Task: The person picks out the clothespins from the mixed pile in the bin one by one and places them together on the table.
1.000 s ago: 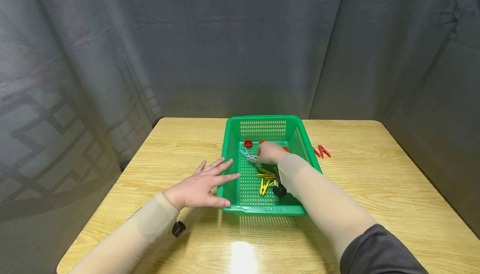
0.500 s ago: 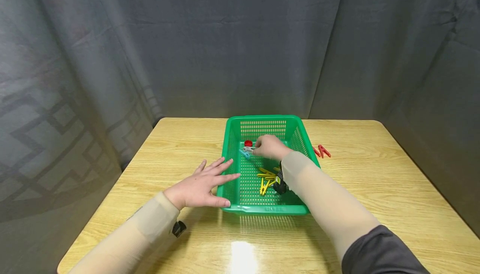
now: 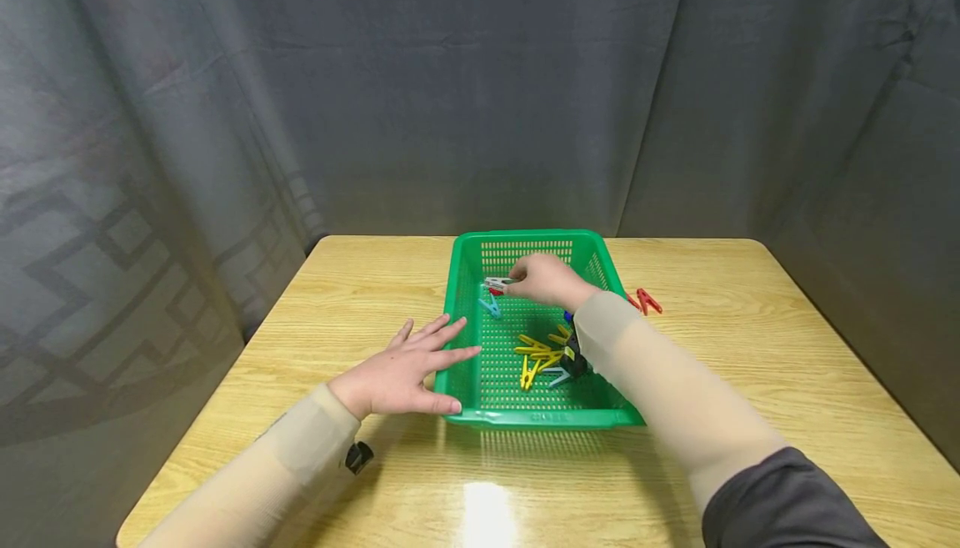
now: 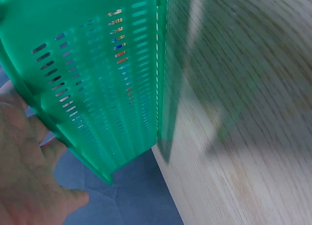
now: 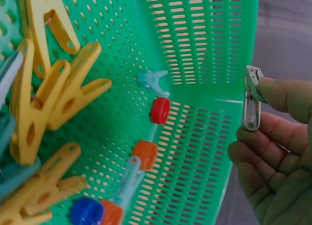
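My right hand [image 3: 551, 279] pinches a grey-white clothespin [image 5: 251, 105] between thumb and fingers, over the far part of the green basket [image 3: 525, 419]. Below it, a light blue clothespin [image 3: 491, 308] and a red bottle cap [image 5: 160, 110] lie on the basket floor. Several yellow clothespins [image 3: 529, 373] are heaped nearer the front, beneath my right wrist. Spread over the basket's left rim is my left hand [image 3: 401, 374], its fingers straight. From the left wrist view, the left fingers [image 4: 53, 149] show just outside the rim.
Orange caps [image 5: 145, 154], a blue cap [image 5: 86, 211] and another pale blue clothespin [image 5: 127, 183] also lie in the basket. Red clothespins [image 3: 647, 302] lie on the wooden table [image 3: 750, 348] right of the basket. Grey curtains [image 3: 480, 114] hang behind the table.
My right hand has lifted the grey-white clothespin from beside the light blue one and moved it toward the far side of the basket. My left hand has stayed in place.
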`<state>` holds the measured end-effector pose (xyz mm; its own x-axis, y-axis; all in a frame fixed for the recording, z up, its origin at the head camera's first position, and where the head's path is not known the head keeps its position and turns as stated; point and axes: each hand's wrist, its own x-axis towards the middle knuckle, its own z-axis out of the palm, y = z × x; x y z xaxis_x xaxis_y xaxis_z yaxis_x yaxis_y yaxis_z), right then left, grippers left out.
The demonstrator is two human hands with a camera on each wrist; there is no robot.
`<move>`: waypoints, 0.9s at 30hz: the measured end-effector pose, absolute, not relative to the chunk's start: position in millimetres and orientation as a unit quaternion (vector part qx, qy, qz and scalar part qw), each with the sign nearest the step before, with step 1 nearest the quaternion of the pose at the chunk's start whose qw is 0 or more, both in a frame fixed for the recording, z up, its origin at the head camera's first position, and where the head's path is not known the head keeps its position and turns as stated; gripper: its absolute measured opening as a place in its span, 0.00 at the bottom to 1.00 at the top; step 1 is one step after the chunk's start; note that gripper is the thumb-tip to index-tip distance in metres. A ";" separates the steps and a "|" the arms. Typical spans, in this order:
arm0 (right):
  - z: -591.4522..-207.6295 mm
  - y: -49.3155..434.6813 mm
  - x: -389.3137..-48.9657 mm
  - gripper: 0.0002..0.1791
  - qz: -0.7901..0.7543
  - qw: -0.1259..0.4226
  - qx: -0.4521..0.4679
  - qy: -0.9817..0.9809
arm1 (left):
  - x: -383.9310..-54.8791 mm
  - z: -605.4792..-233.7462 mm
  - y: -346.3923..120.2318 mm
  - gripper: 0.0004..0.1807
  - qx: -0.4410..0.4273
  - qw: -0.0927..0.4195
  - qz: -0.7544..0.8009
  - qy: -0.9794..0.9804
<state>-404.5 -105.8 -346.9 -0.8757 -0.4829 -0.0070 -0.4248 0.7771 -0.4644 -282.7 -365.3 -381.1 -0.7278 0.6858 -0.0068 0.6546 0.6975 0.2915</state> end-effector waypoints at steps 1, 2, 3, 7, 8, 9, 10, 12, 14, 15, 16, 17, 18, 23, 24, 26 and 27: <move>-344.7 -104.9 -403.6 0.17 -0.233 0.064 -0.242 0.940 | -282.6 -381.2 -365.4 0.41 0.365 0.058 0.138 0.919; -342.6 -104.1 -402.9 0.16 -0.233 0.064 -0.242 0.940 | -282.5 -381.2 -365.5 0.41 0.365 0.059 0.140 0.919; -340.0 -103.4 -401.8 0.15 -0.235 0.067 -0.241 0.939 | -282.4 -381.2 -365.6 0.41 0.364 0.059 0.140 0.919; -331.0 -100.9 -398.7 0.10 -0.237 0.074 -0.242 0.938 | -282.3 -380.8 -365.7 0.41 0.364 0.061 0.142 0.918; -329.0 -100.2 -397.9 0.10 -0.237 0.075 -0.242 0.938 | -282.4 -380.7 -365.7 0.41 0.364 0.061 0.141 0.919; -327.5 -99.4 -397.3 0.10 -0.238 0.076 -0.244 0.937 | -282.4 -380.6 -365.7 0.41 0.364 0.061 0.140 0.919; -326.1 -98.8 -396.5 0.09 -0.238 0.075 -0.245 0.937 | -282.5 -380.5 -365.7 0.41 0.364 0.061 0.140 0.919; -323.8 -97.4 -395.1 0.08 -0.240 0.074 -0.246 0.936 | -282.7 -380.4 -365.6 0.41 0.363 0.061 0.138 0.919; -321.8 -96.0 -393.6 0.08 -0.240 0.075 -0.248 0.935 | -282.8 -380.5 -365.6 0.41 0.363 0.062 0.137 0.920; -320.9 -95.4 -392.9 0.08 -0.240 0.075 -0.249 0.935 | -282.7 -380.5 -365.6 0.41 0.363 0.062 0.137 0.920; -320.1 -94.9 -392.0 0.08 -0.241 0.075 -0.249 0.935 | -282.7 -380.6 -365.5 0.41 0.362 0.062 0.137 0.920; -319.1 -94.2 -391.4 0.08 -0.241 0.076 -0.251 0.934 | -282.6 -380.6 -365.5 0.41 0.362 0.062 0.137 0.920; -318.3 -93.4 -390.6 0.08 -0.240 0.075 -0.252 0.934 | -282.5 -380.6 -365.3 0.41 0.362 0.063 0.137 0.920; -314.1 -89.2 -386.9 0.07 -0.241 0.073 -0.253 0.934 | -282.3 -380.4 -364.9 0.41 0.362 0.065 0.136 0.920; -313.4 -88.1 -386.1 0.07 -0.241 0.073 -0.253 0.934 | -282.2 -380.3 -364.9 0.41 0.362 0.065 0.136 0.920; -312.0 -86.3 -384.9 0.07 -0.242 0.070 -0.255 0.934 | -282.2 -380.1 -364.9 0.41 0.362 0.065 0.136 0.920; -311.4 -85.1 -384.2 0.08 -0.242 0.068 -0.256 0.934 | -282.1 -380.1 -364.8 0.41 0.362 0.066 0.135 0.920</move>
<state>-384.2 -85.1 -311.4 -0.8598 -0.5107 -0.0039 -0.4446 0.7523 -0.4862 -282.1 -364.8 -380.1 -0.7286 0.6845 -0.0223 0.6490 0.7006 0.2966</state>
